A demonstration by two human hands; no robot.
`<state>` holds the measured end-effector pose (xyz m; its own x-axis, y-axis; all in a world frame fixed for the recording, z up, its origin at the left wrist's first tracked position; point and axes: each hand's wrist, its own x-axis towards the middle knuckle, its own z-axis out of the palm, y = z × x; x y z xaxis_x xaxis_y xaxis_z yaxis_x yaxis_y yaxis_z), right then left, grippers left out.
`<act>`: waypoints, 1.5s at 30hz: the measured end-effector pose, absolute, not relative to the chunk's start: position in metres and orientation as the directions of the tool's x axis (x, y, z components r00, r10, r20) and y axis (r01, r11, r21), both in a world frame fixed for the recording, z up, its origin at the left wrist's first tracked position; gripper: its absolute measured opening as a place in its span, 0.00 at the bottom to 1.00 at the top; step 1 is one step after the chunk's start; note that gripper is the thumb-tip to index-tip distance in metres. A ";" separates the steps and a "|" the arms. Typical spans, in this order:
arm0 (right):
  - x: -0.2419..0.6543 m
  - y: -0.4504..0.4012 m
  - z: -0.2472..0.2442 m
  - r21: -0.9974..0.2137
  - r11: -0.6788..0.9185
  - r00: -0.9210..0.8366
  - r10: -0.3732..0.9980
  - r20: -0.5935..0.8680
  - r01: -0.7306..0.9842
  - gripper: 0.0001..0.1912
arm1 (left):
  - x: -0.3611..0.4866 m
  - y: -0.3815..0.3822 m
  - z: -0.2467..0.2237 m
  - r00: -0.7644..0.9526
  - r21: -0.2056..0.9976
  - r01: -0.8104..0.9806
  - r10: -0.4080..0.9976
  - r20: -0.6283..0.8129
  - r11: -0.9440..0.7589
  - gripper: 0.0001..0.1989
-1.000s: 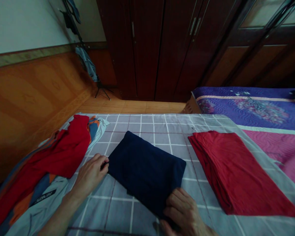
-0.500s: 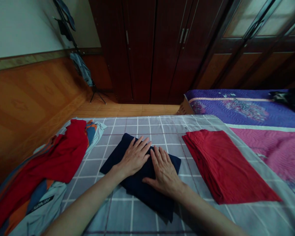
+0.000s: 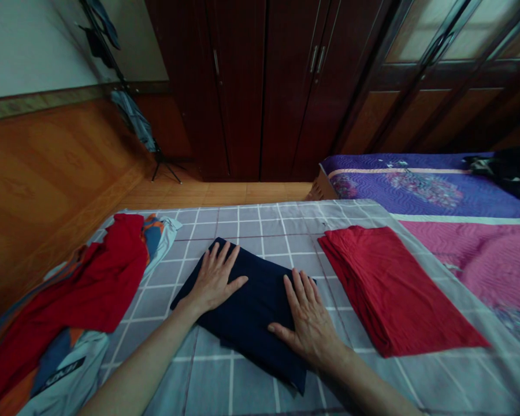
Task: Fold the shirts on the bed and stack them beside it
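A folded dark navy cloth [image 3: 260, 300] lies at an angle on the grey checked bed cover [image 3: 238, 381]. Resting flat on its left part is my left hand [image 3: 214, 280], fingers spread and thumb pointing right. My right hand [image 3: 307, 320] presses flat on the cloth's right side, its fingers apart and its thumb out to the left. Neither hand grips anything. To the right lies a folded red cloth [image 3: 398, 289].
Loose clothes, among them a red garment [image 3: 99, 283], are heaped at the left. Beyond the bed stands a dark wooden wardrobe [image 3: 242, 104]. A purple and pink bedspread [image 3: 472, 242] is at the right, and a coat stand [image 3: 112, 63] at the back left.
My hands have moved apart over the navy cloth, the left one to the left and the right one slightly right. The view has shifted a little.
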<state>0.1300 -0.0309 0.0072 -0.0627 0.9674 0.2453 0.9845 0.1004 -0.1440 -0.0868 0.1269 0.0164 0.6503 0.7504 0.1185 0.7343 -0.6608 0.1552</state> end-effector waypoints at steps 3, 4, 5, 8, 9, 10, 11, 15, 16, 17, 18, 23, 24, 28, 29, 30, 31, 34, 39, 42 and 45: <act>0.138 -0.045 0.010 -0.137 0.072 -0.039 0.971 0.235 0.988 0.48 | -0.104 0.127 0.019 0.602 0.141 0.780 0.792 0.099 -0.610 0.40; 0.137 -0.048 0.013 -0.137 0.064 -0.031 0.972 0.234 0.988 0.49 | -0.106 0.123 0.022 0.605 0.135 0.777 0.789 0.109 -0.614 0.41; 0.134 -0.050 0.016 -0.140 0.063 -0.029 0.971 0.237 0.988 0.49 | -0.107 0.117 0.025 0.621 0.128 0.762 0.773 0.131 -0.634 0.42; 0.117 -0.054 0.028 -0.169 0.152 -0.111 0.967 0.231 0.974 0.51 | -0.101 0.090 0.034 0.731 0.098 0.655 0.661 0.170 -0.749 0.41; 0.111 -0.056 0.031 -0.187 0.221 -0.180 0.960 0.215 0.957 0.50 | -0.099 0.081 0.035 0.770 0.093 0.613 0.619 0.155 -0.785 0.40; 0.105 -0.059 0.032 -0.206 0.286 -0.248 0.949 0.192 0.936 0.50 | -0.098 0.074 0.035 0.797 0.093 0.582 0.589 0.131 -0.808 0.38; 0.101 -0.063 0.032 -0.222 0.337 -0.305 0.938 0.167 0.915 0.51 | -0.098 0.069 0.034 0.812 0.099 0.567 0.575 0.103 -0.818 0.37; 0.103 -0.083 0.027 -0.225 0.375 -0.359 0.927 0.109 0.899 0.52 | -0.107 0.064 0.033 0.781 0.125 0.614 0.623 0.045 -0.779 0.38; 0.107 -0.087 0.027 -0.214 0.372 -0.354 0.928 0.119 0.903 0.52 | -0.110 0.064 0.033 0.773 0.125 0.624 0.633 0.047 -0.771 0.39; 0.111 -0.091 0.028 -0.205 0.376 -0.355 0.925 0.132 0.904 0.50 | -0.111 0.062 0.034 0.770 0.122 0.627 0.635 0.052 -0.770 0.39; 0.114 -0.093 0.029 -0.198 0.382 -0.358 0.922 0.145 0.903 0.49 | -0.112 0.059 0.035 0.775 0.116 0.621 0.630 0.058 -0.775 0.39; 0.120 -0.101 0.021 -0.143 0.450 -0.415 0.882 0.222 0.881 0.47 | -0.122 0.044 0.031 0.816 0.066 0.572 0.575 0.064 -0.818 0.36; 0.120 -0.103 0.014 -0.120 0.449 -0.410 0.876 0.252 0.885 0.46 | -0.129 0.044 0.027 0.808 0.054 0.583 0.585 0.066 -0.811 0.36; 0.127 -0.116 -0.008 -0.058 0.410 -0.362 0.856 0.370 0.910 0.45 | -0.164 0.052 0.012 0.751 0.016 0.653 0.651 0.116 -0.757 0.37; 0.128 -0.118 -0.006 -0.075 0.407 -0.354 0.859 0.369 0.910 0.44 | -0.169 0.053 0.011 0.737 0.017 0.666 0.662 0.138 -0.746 0.36; 0.129 -0.118 0.000 -0.107 0.400 -0.342 0.871 0.352 0.910 0.42 | -0.171 0.055 0.013 0.726 0.025 0.674 0.669 0.160 -0.738 0.35; 0.129 -0.115 0.009 -0.143 0.388 -0.328 0.887 0.324 0.910 0.40 | -0.170 0.055 0.018 0.720 0.038 0.676 0.671 0.176 -0.735 0.34; 0.122 -0.091 0.045 -0.210 0.345 -0.290 0.923 0.253 0.915 0.31 | -0.142 0.057 0.040 0.749 0.091 0.626 0.629 0.205 -0.775 0.28; 0.102 -0.027 0.061 -0.216 0.322 -0.291 0.943 0.162 0.922 0.26 | -0.079 0.076 0.052 0.802 0.109 0.547 0.556 0.218 -0.830 0.26; 0.105 -0.002 0.043 -0.220 0.291 -0.264 0.954 0.143 0.931 0.31 | -0.066 0.090 0.035 0.795 0.112 0.564 0.574 0.198 -0.819 0.28; 0.121 0.002 0.024 -0.198 0.202 -0.168 0.970 0.176 0.959 0.38 | -0.070 0.096 0.022 0.786 0.127 0.575 0.589 0.187 -0.808 0.30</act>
